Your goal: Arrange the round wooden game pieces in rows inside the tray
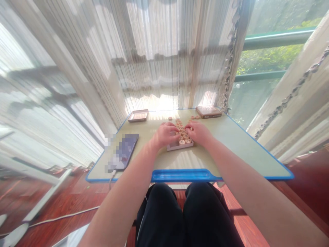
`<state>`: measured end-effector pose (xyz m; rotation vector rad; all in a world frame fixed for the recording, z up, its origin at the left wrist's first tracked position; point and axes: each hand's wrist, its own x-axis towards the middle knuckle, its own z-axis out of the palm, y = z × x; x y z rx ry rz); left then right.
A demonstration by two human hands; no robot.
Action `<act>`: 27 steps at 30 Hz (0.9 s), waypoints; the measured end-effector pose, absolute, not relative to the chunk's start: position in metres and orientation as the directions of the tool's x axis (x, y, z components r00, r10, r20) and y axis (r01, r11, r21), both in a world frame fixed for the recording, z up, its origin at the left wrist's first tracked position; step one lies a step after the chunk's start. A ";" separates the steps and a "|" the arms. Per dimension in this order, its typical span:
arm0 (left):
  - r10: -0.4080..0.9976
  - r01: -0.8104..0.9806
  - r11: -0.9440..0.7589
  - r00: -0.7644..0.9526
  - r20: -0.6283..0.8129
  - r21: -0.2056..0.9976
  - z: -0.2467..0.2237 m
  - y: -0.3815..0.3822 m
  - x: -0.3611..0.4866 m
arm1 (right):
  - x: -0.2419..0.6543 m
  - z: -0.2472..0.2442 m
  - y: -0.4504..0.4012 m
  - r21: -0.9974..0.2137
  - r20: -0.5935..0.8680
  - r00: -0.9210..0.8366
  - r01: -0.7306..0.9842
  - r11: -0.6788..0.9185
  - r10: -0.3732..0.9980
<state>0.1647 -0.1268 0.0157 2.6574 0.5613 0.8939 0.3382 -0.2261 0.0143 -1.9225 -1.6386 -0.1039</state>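
Note:
A shallow white-edged box [180, 148] sits near the middle of the table, with round wooden Chinese chess pieces [182, 141] in rows along its right side. The left part of its floor shows bare. My left hand [166, 133] reaches over the box's left side, fingers curled and thumb apart around a piece at its fingertips. On the right edge, my right hand [199, 132] is closed with bent fingers, seemingly on a piece; its grip is partly hidden. Beyond the box, several loose pieces [170, 118] lie on the table.
A shallow open box lid [138, 116] lies at the back left, and a flat brown box [208, 112] at the back right. A tablet [125, 152] with a white cable [112, 175] rests on the left. The table [246, 147] has a blue edge and front groove [181, 175].

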 end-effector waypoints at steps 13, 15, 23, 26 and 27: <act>0.411 0.271 -0.897 0.802 0.435 0.348 0.023 -0.134 0.159 | 0.332 0.023 -0.235 -0.374 0.463 0.082 0.921 0.110 0.883; 0.405 0.268 -0.898 0.812 0.420 0.348 0.024 -0.134 0.158 | 0.331 0.027 -0.240 -0.350 0.437 0.002 0.922 0.168 0.899; 0.446 0.325 -0.881 0.812 0.376 0.343 0.023 -0.135 0.159 | 0.333 0.025 -0.245 -0.338 0.363 -0.054 0.923 0.186 0.930; 0.460 0.340 -0.875 0.807 0.371 0.345 0.021 -0.134 0.160 | 0.334 0.024 -0.244 -0.349 0.352 -0.040 0.921 0.171 0.935; 0.462 0.340 -0.873 0.806 0.370 0.349 0.020 -0.134 0.160 | 0.334 0.024 -0.245 -0.354 0.345 -0.036 0.921 0.165 0.938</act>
